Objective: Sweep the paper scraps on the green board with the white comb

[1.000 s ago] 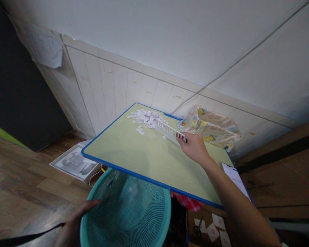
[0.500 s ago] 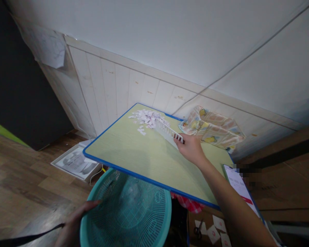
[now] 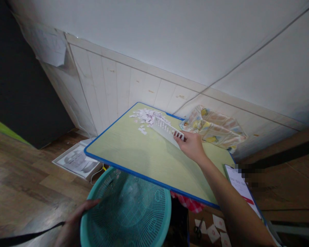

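Observation:
My right hand [image 3: 192, 145] is closed on the near end of a white slotted plastic tray [image 3: 166, 129] that lies on a green table with a blue rim [image 3: 123, 169]. Beyond the tray's far end sits a heap of small white paper scraps [image 3: 145, 117] at the table's far corner. My left hand [image 3: 73, 223] grips the left rim of a teal mesh basket [image 3: 128, 211] held below the table's near edge. Pale scraps lie inside the basket.
A patterned cloth bundle [image 3: 216, 128] lies at the table's back right against the white panelled wall. A phone [image 3: 240, 187] rests at the table's right end. A framed picture [image 3: 77, 163] lies on the wooden floor. Paper squares and scissors [image 3: 198, 229] lie below.
The white tray in my right hand has slid slightly left toward the scrap heap, pushing it closer together. The basket stays under the table edge.

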